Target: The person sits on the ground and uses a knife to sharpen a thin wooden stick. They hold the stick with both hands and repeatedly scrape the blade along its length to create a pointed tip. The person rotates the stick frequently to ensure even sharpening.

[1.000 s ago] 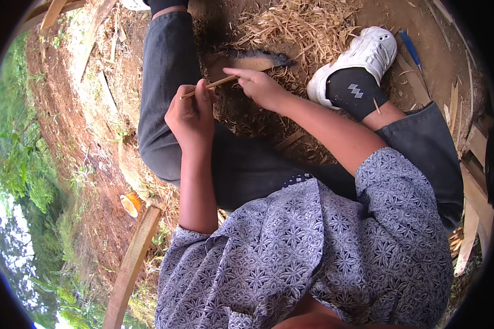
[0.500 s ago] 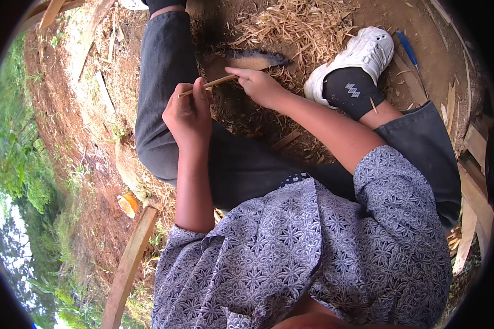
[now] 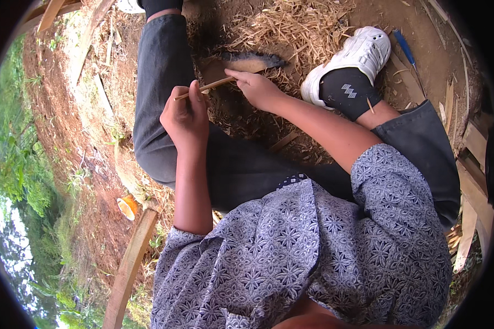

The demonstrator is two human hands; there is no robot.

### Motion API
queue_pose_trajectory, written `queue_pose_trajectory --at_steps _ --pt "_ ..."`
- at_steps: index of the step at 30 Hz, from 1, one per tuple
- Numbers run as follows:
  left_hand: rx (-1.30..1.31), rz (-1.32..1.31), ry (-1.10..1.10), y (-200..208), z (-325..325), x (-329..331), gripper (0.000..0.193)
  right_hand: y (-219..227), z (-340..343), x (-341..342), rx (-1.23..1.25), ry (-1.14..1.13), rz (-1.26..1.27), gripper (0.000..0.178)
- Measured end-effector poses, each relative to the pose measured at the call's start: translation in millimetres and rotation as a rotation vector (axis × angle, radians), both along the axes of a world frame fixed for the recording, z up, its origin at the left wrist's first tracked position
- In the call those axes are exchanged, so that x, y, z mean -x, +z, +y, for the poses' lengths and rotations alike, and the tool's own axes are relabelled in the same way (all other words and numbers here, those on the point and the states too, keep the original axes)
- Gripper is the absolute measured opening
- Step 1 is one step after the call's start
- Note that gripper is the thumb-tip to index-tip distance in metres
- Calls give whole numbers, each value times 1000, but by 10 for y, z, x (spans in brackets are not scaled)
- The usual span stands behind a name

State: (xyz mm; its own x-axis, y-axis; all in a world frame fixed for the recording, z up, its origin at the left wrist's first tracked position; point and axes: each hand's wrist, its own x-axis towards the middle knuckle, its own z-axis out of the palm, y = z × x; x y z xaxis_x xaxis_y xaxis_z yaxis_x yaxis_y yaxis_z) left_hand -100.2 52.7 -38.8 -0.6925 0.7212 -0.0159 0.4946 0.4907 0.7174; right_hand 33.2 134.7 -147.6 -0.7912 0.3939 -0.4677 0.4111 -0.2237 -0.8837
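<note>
A thin wooden stick (image 3: 217,84) slants between my two hands, above the ground between my bent legs. My left hand (image 3: 185,118) is closed around its left part, thumb up along it, and the stick's tip pokes out past the fingers. At the other end, my right hand (image 3: 258,90) pinches the stick, its index finger stretched out over it. What lies under the right palm is hidden. Just beyond the hands rests a piece of wood (image 3: 247,64) with a charred black edge.
Wood shavings (image 3: 291,24) are heaped at the far side. A blue-handled tool (image 3: 405,48) with a thin shaft lies right of my white shoe (image 3: 351,63). An orange container (image 3: 127,207) sits at left, near a wooden beam (image 3: 129,268). Planks (image 3: 475,186) stand at the right.
The whole view has shifted slightly. Both hands keep hold of the stick in almost the same pose, with the left thumb a little changed.
</note>
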Motion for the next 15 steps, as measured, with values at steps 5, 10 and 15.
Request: queue_pose_trajectory --at_steps 5,10,15 --pt "41 275 -207 -57 -35 44 30 431 -292 16 -202 57 1 44" --pt "-21 16 183 77 -104 93 28 179 38 -160 -128 -12 74 49" --pt "-162 -207 259 128 -51 49 27 329 108 -59 3 -160 61 55"
